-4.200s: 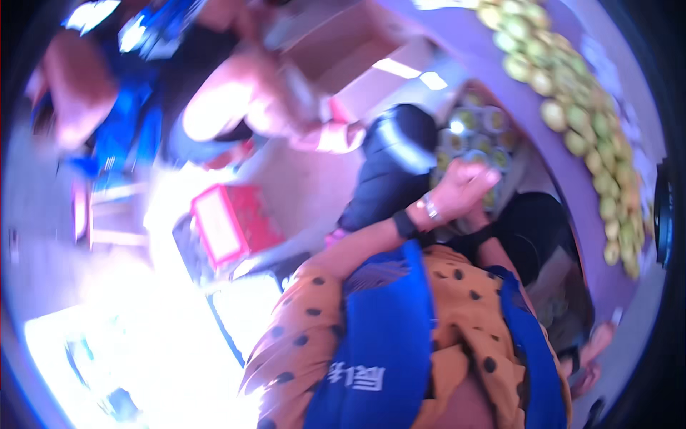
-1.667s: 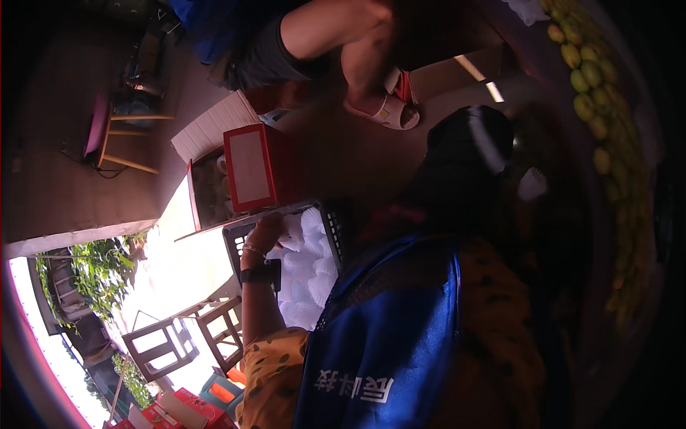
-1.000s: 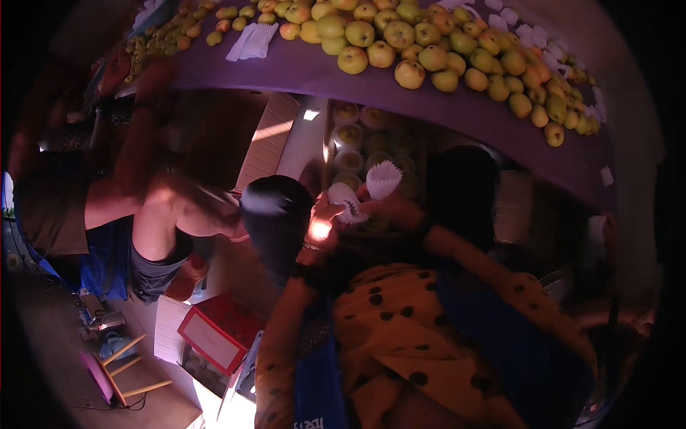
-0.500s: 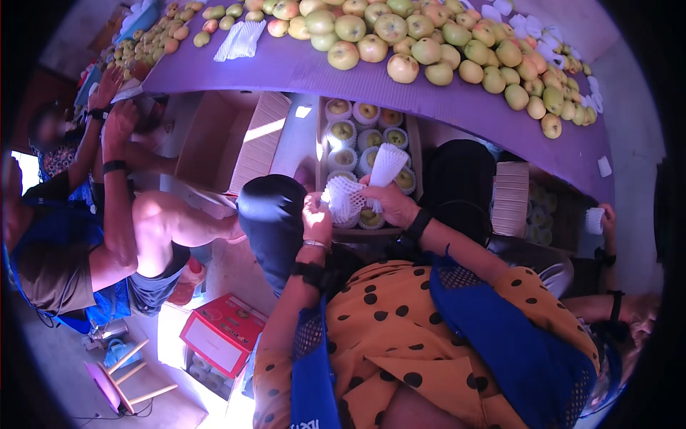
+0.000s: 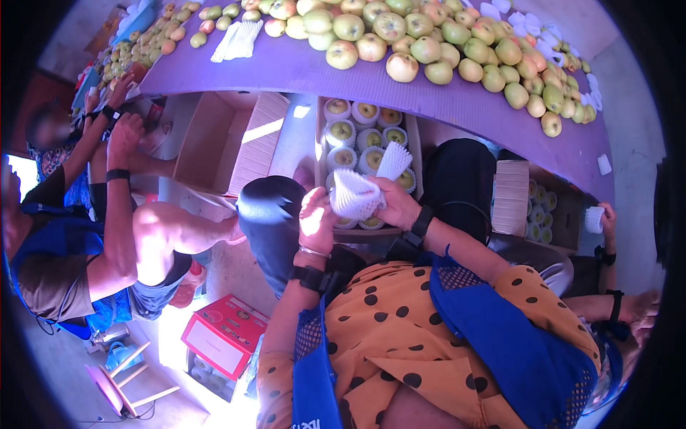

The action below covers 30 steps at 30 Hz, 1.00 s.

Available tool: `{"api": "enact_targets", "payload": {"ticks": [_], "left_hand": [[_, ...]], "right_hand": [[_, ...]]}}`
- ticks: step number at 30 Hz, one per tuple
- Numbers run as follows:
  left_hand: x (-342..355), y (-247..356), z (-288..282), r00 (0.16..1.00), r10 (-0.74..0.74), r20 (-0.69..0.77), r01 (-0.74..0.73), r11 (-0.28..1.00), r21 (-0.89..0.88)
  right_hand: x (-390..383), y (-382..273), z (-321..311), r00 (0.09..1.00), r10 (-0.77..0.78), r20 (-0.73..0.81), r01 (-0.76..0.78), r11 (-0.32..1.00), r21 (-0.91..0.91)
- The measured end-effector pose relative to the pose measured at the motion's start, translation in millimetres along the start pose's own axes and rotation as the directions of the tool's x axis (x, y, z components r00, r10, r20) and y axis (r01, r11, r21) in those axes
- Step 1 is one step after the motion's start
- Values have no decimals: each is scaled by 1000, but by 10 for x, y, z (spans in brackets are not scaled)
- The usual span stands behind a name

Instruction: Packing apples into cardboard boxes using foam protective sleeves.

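Observation:
Between my hands, over an open carton, a white foam fruit net [image 5: 355, 196] is spread into a rounded cup. My left hand [image 5: 316, 220] is closed on its left edge, and my right hand [image 5: 398, 205] grips its right edge. A second foam net [image 5: 394, 161], narrow and folded flat, sticks up from my right hand's fingers. Whether fruit sits inside the spread net cannot be seen. Below, the carton [image 5: 416, 150] holds rows of apples [image 5: 341, 131] in white foam nets. My hands hide its near part.
A purple table [image 5: 286, 71] beyond the carton bears heaped loose apples [image 5: 389, 26] and some foam nets [image 5: 238, 40]. An open carton [image 5: 214, 143] stands left, another [image 5: 511, 200] right. Co-workers sit on both sides; one hand [image 5: 607, 217] holds a net. A red box [image 5: 227, 330] lies lower left.
The net between my hands has gone from stretched and see-through to a fuller, rounded cup. My right hand has shifted slightly right. The left co-worker's hands have moved.

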<state>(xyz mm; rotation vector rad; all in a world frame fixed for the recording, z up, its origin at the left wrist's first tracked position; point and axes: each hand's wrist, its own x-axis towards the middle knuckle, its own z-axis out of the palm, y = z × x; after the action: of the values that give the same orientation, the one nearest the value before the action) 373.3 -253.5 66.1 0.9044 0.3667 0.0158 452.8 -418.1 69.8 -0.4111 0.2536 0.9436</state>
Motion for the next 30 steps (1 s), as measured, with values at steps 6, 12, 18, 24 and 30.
{"api": "enact_targets", "payload": {"ticks": [6, 12, 18, 24, 30], "left_hand": [[4, 71, 238, 950, 231, 209, -306, 815, 492], [41, 99, 175, 972, 229, -54, -210, 948, 238], [124, -29, 53, 900, 419, -120, -288, 779, 556], [121, -110, 76, 974, 201, -101, -157, 930, 331], [50, -105, 243, 992, -55, -110, 49, 997, -52]], "right_hand": [[69, 55, -145, 976, -123, -180, 87, 977, -194], [31, 65, -100, 955, -153, -253, -17, 825, -565], [41, -44, -75, 954, -298, -25, 184, 650, -738], [81, 245, 51, 993, -30, 116, 116, 478, -870], [167, 297, 3, 976, -89, 200, 217, 504, -836]]}}
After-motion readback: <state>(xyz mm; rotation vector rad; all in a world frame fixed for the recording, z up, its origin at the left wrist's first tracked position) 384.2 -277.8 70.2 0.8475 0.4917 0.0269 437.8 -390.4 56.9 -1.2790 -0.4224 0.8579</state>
